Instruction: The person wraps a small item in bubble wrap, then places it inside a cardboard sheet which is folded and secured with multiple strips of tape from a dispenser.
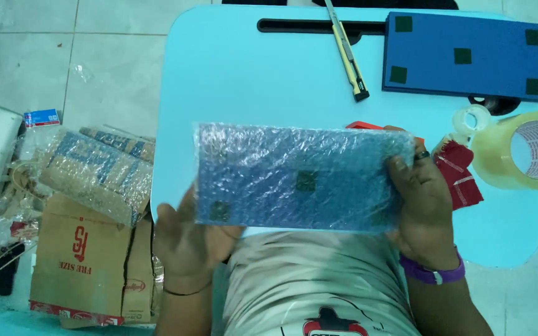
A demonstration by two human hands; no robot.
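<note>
I hold a flat blue rectangular board wrapped in clear bubble wrap over the near edge of a light blue table. My left hand supports its left end from underneath. My right hand, with a ring and a purple wristband, grips the right end, thumb on top. Dark green square patches show through the wrap.
A second bare blue board with green squares lies at the table's far right, a yellow utility knife beside it. A large roll of clear tape, a small roll and red packets sit right. Cardboard boxes and bubble-wrapped parcels crowd the floor left.
</note>
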